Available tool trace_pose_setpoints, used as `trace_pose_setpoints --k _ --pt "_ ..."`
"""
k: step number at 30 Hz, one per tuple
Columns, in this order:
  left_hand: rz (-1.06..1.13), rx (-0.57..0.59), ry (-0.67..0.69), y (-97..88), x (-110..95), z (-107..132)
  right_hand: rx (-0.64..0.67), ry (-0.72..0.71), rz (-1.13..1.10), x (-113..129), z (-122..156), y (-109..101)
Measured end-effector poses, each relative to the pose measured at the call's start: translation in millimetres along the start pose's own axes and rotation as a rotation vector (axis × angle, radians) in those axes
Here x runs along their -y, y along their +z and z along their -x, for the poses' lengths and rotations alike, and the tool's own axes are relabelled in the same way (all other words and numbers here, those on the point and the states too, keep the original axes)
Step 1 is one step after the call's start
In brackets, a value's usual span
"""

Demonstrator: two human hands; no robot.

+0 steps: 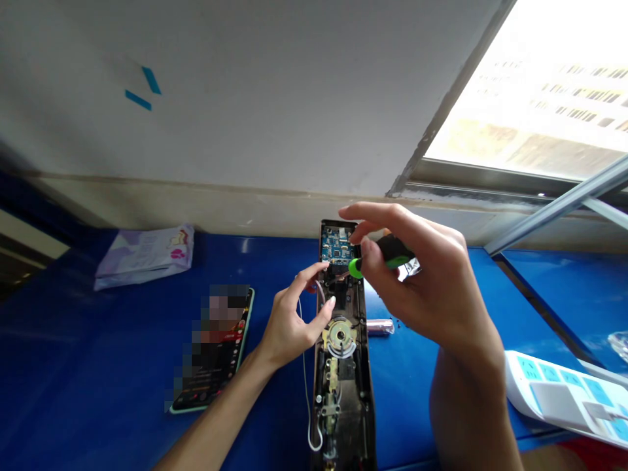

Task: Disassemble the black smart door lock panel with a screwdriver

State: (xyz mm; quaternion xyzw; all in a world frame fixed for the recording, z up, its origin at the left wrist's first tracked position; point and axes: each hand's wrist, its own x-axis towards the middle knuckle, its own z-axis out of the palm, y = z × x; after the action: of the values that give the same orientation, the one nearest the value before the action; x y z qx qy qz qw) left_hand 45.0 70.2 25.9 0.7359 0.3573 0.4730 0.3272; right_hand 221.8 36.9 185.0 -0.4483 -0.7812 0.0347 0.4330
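A long opened door-lock body (343,386) lies on the blue table (98,366), with a blue circuit board (336,247) at its far end and a brass round part (342,335) in the middle. My right hand (422,288) grips a black-and-green screwdriver (387,254), tip pointing down at the lock just below the board. My left hand (294,320) rests against the lock's left edge, thumb and forefinger curled in a pinch around a thin white wire (307,392).
A phone (216,353) with a lit screen lies left of the lock. A pale plastic packet (147,255) sits at the back left. A white power strip (569,392) is at the right edge. A small pinkish cylinder (380,326) lies right of the lock. Wall and window are behind.
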Motion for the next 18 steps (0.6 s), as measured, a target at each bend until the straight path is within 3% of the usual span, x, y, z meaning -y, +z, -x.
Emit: trace_pose_setpoints --k 8,18 --pt "-0.011 -0.002 0.011 0.7 1.7 0.2 -0.033 -0.015 0.059 0.3 -0.8 3.4" --pt "-0.002 0.011 0.004 -0.5 -0.6 -0.3 0.024 -0.011 -0.013 1.3 0.6 -1.6"
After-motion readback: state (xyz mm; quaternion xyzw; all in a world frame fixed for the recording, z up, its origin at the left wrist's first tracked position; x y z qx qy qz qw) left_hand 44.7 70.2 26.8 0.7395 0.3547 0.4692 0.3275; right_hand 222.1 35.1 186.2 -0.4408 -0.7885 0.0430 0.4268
